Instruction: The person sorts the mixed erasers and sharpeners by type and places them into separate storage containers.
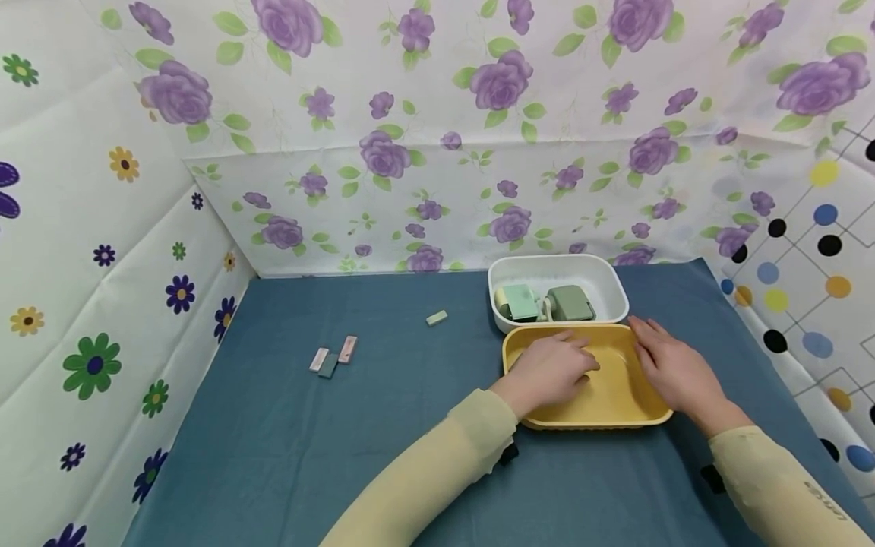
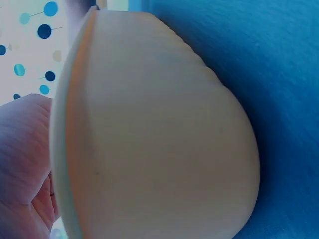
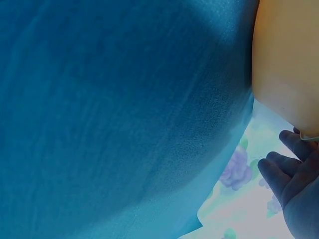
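A yellow tray (image 1: 611, 380) stands in front of a white tray (image 1: 604, 285). My left hand (image 1: 550, 371) reaches over the yellow tray's left side, fingers slightly bent above its inside, with nothing visible in them. My right hand (image 1: 677, 376) lies along the right rim, fingers extended and touching it near the back corner. In the left wrist view the tray's outer wall (image 2: 159, 124) fills the middle, with my left hand (image 2: 22, 149) beyond the rim. The right wrist view has the tray (image 3: 289, 59) at upper right, my right hand (image 3: 299, 194) below it with fingers spread.
The white tray holds a mint-green box (image 1: 521, 301), a grey-green case (image 1: 571, 303) and other small things. On the blue cloth (image 1: 383, 456) lie a pale block (image 1: 436, 317), two pinkish blocks (image 1: 348, 349) and a grey-green block (image 1: 328, 366). Patterned sheets (image 1: 437, 114) stand around the table.
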A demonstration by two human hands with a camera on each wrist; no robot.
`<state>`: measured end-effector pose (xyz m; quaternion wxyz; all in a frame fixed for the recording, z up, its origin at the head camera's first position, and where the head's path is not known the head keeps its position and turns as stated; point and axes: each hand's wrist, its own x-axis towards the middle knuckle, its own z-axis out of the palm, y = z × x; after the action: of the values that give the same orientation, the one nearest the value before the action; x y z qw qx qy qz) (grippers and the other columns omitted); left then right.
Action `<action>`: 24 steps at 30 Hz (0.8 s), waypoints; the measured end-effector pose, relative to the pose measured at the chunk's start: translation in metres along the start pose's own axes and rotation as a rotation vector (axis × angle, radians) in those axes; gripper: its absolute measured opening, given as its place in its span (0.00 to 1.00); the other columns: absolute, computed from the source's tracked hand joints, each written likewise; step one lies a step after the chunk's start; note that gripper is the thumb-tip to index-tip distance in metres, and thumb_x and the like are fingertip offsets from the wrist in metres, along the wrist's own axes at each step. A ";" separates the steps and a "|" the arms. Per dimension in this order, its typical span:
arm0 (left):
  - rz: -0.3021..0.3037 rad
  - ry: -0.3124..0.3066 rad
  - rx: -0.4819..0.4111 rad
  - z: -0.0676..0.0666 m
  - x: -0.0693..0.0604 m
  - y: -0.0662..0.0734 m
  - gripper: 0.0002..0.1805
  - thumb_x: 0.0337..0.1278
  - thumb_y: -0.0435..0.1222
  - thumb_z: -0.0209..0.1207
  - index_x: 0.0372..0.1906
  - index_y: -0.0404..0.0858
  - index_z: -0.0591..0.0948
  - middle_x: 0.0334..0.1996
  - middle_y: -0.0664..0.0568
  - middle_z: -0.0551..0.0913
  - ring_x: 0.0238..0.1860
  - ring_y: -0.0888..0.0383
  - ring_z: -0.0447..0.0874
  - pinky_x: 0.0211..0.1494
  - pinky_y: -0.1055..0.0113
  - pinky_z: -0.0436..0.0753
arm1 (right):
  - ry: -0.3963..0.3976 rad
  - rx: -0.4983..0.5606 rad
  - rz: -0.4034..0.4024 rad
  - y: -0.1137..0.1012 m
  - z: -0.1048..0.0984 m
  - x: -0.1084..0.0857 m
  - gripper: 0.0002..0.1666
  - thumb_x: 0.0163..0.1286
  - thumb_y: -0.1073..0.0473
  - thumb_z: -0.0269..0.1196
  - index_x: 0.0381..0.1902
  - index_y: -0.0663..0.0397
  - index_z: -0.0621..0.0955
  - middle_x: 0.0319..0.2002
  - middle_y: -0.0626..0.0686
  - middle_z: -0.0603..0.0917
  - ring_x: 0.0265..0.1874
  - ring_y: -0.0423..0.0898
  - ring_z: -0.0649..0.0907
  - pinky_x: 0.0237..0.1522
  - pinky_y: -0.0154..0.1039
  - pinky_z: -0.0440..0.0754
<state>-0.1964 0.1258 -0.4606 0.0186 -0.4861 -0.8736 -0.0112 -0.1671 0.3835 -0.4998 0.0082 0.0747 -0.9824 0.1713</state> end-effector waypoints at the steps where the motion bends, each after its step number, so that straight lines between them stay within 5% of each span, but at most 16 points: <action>1: -0.004 0.008 -0.003 -0.001 -0.001 0.000 0.15 0.81 0.43 0.59 0.61 0.56 0.90 0.57 0.69 0.88 0.74 0.64 0.73 0.83 0.67 0.59 | 0.001 0.001 -0.001 0.000 0.000 0.000 0.36 0.89 0.51 0.51 0.86 0.58 0.60 0.79 0.69 0.66 0.77 0.73 0.64 0.71 0.76 0.64; 12: -0.079 0.081 -0.107 -0.009 -0.017 -0.011 0.17 0.80 0.48 0.61 0.65 0.54 0.88 0.61 0.65 0.87 0.74 0.65 0.74 0.82 0.71 0.57 | -0.029 0.005 0.008 0.000 0.000 0.003 0.36 0.89 0.50 0.51 0.86 0.57 0.59 0.80 0.68 0.65 0.78 0.72 0.63 0.72 0.76 0.63; 24: -0.070 0.222 -0.307 -0.014 -0.044 -0.025 0.17 0.79 0.45 0.63 0.65 0.50 0.88 0.61 0.63 0.88 0.75 0.63 0.73 0.81 0.72 0.60 | -0.044 0.014 0.012 0.001 -0.002 0.002 0.37 0.89 0.49 0.49 0.87 0.56 0.57 0.81 0.67 0.63 0.79 0.71 0.62 0.72 0.76 0.63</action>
<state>-0.1940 0.0752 -0.4482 0.0401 -0.4483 -0.8707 -0.1984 -0.1691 0.3845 -0.4976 -0.0148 0.0724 -0.9815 0.1765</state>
